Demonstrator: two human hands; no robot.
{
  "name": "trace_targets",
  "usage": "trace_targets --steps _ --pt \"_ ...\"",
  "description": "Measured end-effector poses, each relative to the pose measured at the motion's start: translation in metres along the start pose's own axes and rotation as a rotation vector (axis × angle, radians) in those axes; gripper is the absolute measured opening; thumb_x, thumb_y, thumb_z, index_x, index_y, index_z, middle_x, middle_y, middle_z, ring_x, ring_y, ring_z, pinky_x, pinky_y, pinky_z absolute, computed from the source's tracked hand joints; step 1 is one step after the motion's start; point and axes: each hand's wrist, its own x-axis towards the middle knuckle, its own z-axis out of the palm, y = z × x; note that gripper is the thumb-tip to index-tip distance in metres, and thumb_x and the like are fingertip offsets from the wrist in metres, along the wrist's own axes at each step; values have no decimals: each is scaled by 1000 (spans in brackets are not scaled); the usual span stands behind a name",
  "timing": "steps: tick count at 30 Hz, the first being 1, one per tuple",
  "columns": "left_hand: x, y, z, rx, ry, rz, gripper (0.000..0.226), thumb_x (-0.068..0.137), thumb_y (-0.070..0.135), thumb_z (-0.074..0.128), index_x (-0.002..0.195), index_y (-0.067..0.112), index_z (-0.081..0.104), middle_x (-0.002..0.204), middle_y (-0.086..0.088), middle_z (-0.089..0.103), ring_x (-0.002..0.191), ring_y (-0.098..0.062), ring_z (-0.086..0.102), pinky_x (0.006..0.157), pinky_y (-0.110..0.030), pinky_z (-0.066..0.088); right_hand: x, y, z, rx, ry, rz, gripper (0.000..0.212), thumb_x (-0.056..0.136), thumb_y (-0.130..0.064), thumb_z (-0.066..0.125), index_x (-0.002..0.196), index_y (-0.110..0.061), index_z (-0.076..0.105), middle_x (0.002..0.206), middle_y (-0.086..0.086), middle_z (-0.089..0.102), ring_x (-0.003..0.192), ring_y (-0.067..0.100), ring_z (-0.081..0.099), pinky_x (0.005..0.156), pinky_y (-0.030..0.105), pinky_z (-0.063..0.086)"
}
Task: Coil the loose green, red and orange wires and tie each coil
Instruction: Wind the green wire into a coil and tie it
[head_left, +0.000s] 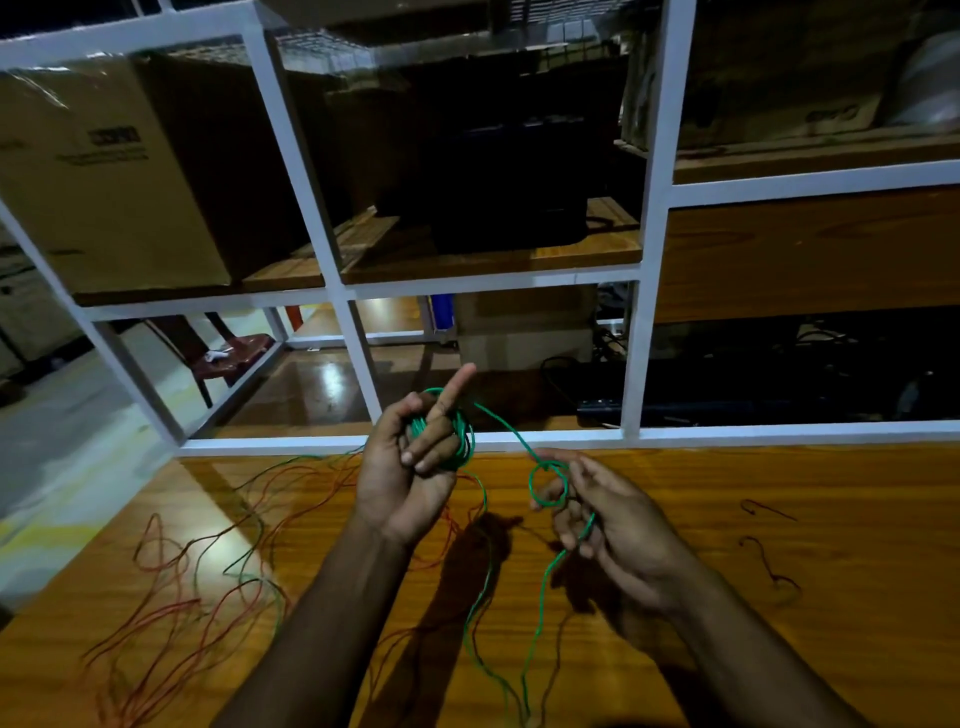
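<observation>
Gripping green coil (457, 436) — left hand (405, 478), table edge (218, 483) near

Storeroom: white rack (332, 244) holding cardboard boxes (104, 171).

Green wire (540, 587), red and orange wires (171, 613), orange-brown wood-grain table (779, 597), white shelf frame (652, 218).

A wooden table (779, 519) fills the near ground. Beyond it stands a white rack (332, 218). A cardboard box (104, 171) sits on its far-left shelf, a black case (509, 171) in the middle bay.
</observation>
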Motion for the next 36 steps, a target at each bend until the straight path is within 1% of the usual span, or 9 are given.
trace_targets --steps 4,6,10,12,15,20,25,28,36 --pt "3 6 1 -21 -5 -11 17 104 17 33 93 14 46 128 -15 68 38 -6 39 37 -15 38 -2 4 -9 -171 -26 98 30 104 -24 41 123 -5 56 75 6 65 40 5 38 39 18 19" --pt "6 8 9 -39 -5 -5 17 105 19 34 106 13 50 133 0 66 48 -4 46 45 -15 45 -8 6 -5 -444 -226 158 22 107 -20 40 112 -11 60 68 -1 58 44 3 37 44 17 26" --pt "17 -3 13 -34 9 45 29 107 16 32 111 3 58 143 -20 56 121 -25 64 106 -37 51 -15 -4 22 -781 -626 103 25 107 -18 41 94 -26 61 79 -12 55 69 -4 49 64 13 39" --pt "18 -10 10 437 71 130 29 109 18 27 116 7 53 142 -17 58 134 -25 54 115 -44 41 -15 -14 27 -814 -640 23 22 107 -16 41 96 -22 60 85 -14 53 81 -6 50 74 11 39" --pt "13 -22 -7 1459 84 270 31 110 32 28 113 34 60 116 2 64 112 -7 59 89 -30 47 -18 -29 18 -703 -507 -25 21 106 -24 40 93 -20 57 84 -18 53 79 0 50 75 14 42" --pt "12 -26 -35 2089 -108 272 32 106 45 31 89 27 51 77 7 63 70 -11 59 65 -37 47 -15 -39 -7 -439 -21 -88 28 107 -21 37 90 -8 56 80 0 51 75 13 53 69 27 50" --pt "1 -32 -27 1848 -201 -17 66 93 72 37 68 16 59 61 6 57 55 -11 53 57 -42 48 -8 -33 -17 -340 194 -69 33 104 -36 41 87 -11 54 67 -1 41 60 12 45 59 30 45" --pt "-4 -34 -23 1587 -300 -190 46 92 53 65 67 16 52 61 -3 43 53 -14 44 51 -35 37 -5 -36 -23 -559 256 -154 31 101 -38 47 87 -11 52 70 2 43 63 13 47 61 26 43" --pt "-15 -32 6 852 -309 -366 33 98 26 58 74 10 42 59 -1 30 48 -11 30 51 -23 34 18 -18 -52 -490 527 -204 30 103 -37 49 84 -14 52 50 -13 40 49 13 30 51 27 27"
